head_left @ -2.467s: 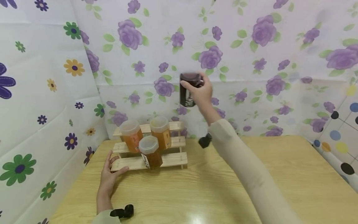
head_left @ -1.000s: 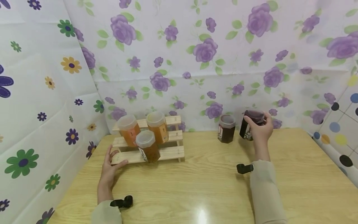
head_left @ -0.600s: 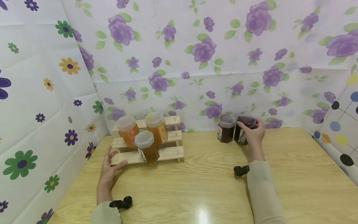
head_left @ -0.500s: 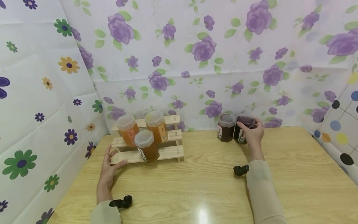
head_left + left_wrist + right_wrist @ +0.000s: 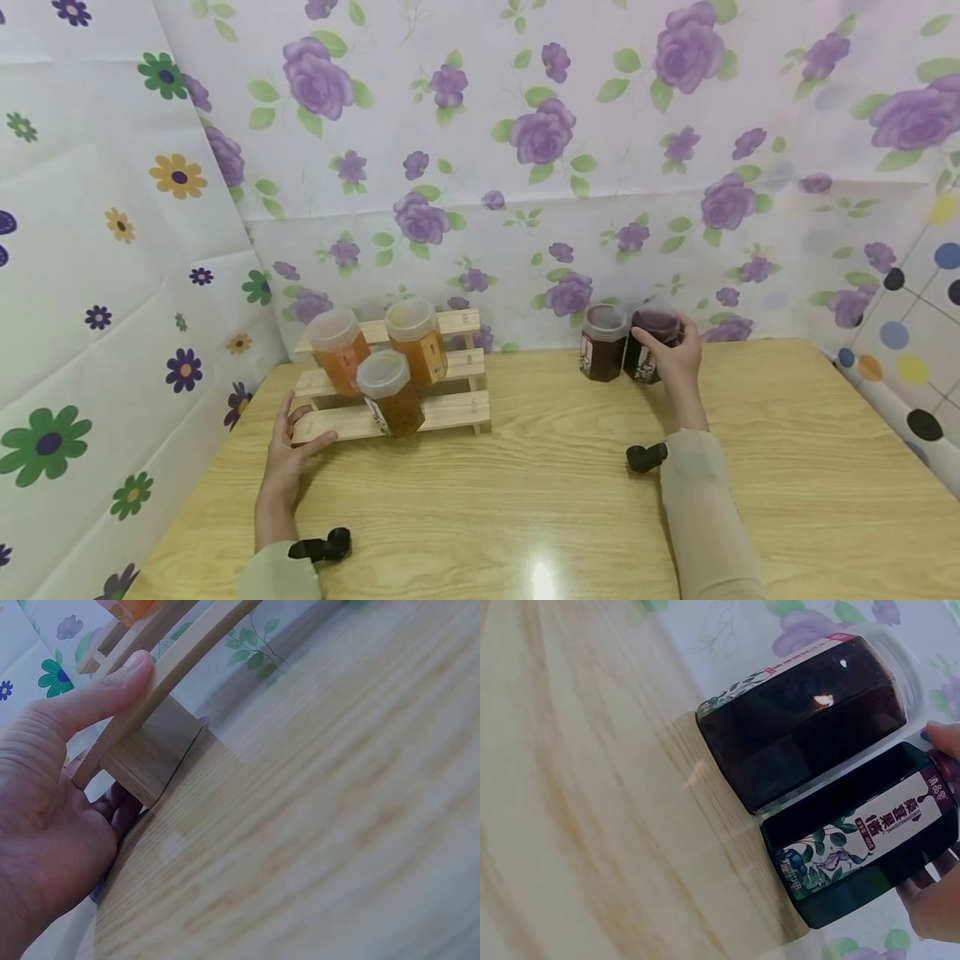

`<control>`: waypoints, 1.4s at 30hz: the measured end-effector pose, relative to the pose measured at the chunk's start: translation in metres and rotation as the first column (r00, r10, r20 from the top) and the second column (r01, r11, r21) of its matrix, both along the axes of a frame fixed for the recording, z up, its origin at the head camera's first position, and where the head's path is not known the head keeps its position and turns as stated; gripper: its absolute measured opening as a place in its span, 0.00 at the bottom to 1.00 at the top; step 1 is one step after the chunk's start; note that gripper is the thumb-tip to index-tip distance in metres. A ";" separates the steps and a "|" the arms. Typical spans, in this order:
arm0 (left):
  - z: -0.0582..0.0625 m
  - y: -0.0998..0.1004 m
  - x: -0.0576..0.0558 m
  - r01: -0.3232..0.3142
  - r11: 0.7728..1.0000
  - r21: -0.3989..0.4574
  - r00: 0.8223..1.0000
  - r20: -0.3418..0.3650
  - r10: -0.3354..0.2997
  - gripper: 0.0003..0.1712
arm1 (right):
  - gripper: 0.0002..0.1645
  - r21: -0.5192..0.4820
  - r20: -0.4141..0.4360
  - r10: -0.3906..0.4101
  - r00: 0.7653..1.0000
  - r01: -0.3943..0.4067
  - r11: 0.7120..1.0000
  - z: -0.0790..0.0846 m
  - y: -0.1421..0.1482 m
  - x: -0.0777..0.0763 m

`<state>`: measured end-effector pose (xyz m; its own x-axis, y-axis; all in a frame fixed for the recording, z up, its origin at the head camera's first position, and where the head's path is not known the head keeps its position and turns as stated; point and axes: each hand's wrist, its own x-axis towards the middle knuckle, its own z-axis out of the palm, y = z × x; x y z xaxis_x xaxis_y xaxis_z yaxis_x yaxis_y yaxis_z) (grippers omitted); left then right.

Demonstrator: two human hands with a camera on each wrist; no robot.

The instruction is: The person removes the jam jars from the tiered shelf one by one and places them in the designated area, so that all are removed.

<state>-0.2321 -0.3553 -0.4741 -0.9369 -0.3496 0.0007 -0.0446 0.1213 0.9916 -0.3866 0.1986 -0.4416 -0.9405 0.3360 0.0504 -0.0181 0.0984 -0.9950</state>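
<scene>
My right hand [image 5: 681,365] grips a dark jam jar [image 5: 642,360] near its top, thumb on the near side and fingers behind. The jar stands upright on the table at the back right; its printed label [image 5: 870,832] shows in the right wrist view. Close on its left is a second dark jar [image 5: 602,354] with a clear lid. My left hand [image 5: 283,462] holds the left end of a three-step wooden rack [image 5: 459,410], with the thumb [image 5: 120,686] on the front step and the fingers partly hidden beneath. An amber jar [image 5: 400,410] sits on the front step.
Behind it on the rack are an orange jar [image 5: 342,364] and a yellow-orange jar [image 5: 423,357]. A floral curtain [image 5: 495,167] hangs along the table's back edge, and another flowered sheet [image 5: 90,250] borders the left. The wooden table [image 5: 525,483] spreads across the front.
My right hand has carried the dark jar from raised above the rack's right side, over to the right and down, then leftward against the other dark jar. The left hand has kept its hold on the rack.
</scene>
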 end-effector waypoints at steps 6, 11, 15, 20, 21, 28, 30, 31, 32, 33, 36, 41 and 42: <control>-0.001 -0.002 0.000 0.006 1.000 0.004 1.000 0.005 -0.006 0.62 | 0.56 0.001 0.016 0.036 0.999 -0.036 0.999 0.002 0.000 0.000; -0.001 -0.003 -0.001 0.001 1.000 0.013 1.000 0.017 -0.001 0.62 | 0.57 0.006 0.028 0.060 0.998 -0.060 0.998 0.006 0.001 0.001; 0.000 -0.001 -0.003 0.015 1.000 0.009 1.000 0.024 -0.015 0.62 | 0.57 0.008 0.007 0.052 0.999 -0.052 0.999 0.011 0.005 0.006; -0.001 0.001 -0.004 0.026 1.000 0.005 0.999 0.020 -0.027 0.62 | 0.53 -0.034 -0.095 -0.024 0.995 0.021 0.999 0.023 0.004 0.014; -0.001 0.001 -0.003 0.028 1.000 0.009 0.999 0.019 -0.028 0.62 | 0.51 -0.044 -0.129 -0.046 0.991 0.041 0.998 0.026 0.002 0.016; -0.002 -0.003 -0.001 0.010 1.000 0.014 1.000 0.016 -0.011 0.63 | 0.42 -0.027 -0.342 -0.022 0.939 0.014 1.000 0.058 -0.049 0.026; 0.001 -0.006 0.000 0.008 1.000 0.015 1.000 0.008 -0.008 0.63 | 0.42 -0.002 -0.388 0.043 0.921 -0.048 0.999 0.064 -0.070 0.030; 0.001 -0.007 0.000 0.007 1.000 0.014 1.000 0.007 -0.007 0.63 | 0.41 0.012 -0.414 0.079 0.907 -0.081 0.997 0.066 -0.081 0.033; 0.002 -0.007 0.001 0.005 1.000 0.017 1.000 0.008 -0.005 0.63 | 0.40 0.028 -0.431 0.121 0.894 -0.121 0.992 0.067 -0.092 0.036; 0.003 -0.008 0.001 0.009 1.000 0.016 1.000 0.006 -0.009 0.63 | 0.40 0.038 -0.435 0.156 0.887 -0.155 0.987 0.066 -0.104 0.038; 0.003 -0.008 0.002 0.012 1.000 0.024 1.000 0.005 -0.012 0.63 | 0.40 0.070 -0.422 0.255 0.870 -0.249 0.966 0.062 -0.136 0.042; 0.001 -0.003 0.003 0.022 0.999 0.032 1.000 0.004 -0.022 0.63 | 0.39 0.121 -0.354 0.404 0.843 -0.387 0.914 0.060 -0.184 0.042; 0.001 -0.002 0.002 0.022 0.999 0.032 1.000 0.002 -0.022 0.63 | 0.39 0.132 -0.340 0.440 0.831 -0.421 0.897 0.061 -0.194 0.042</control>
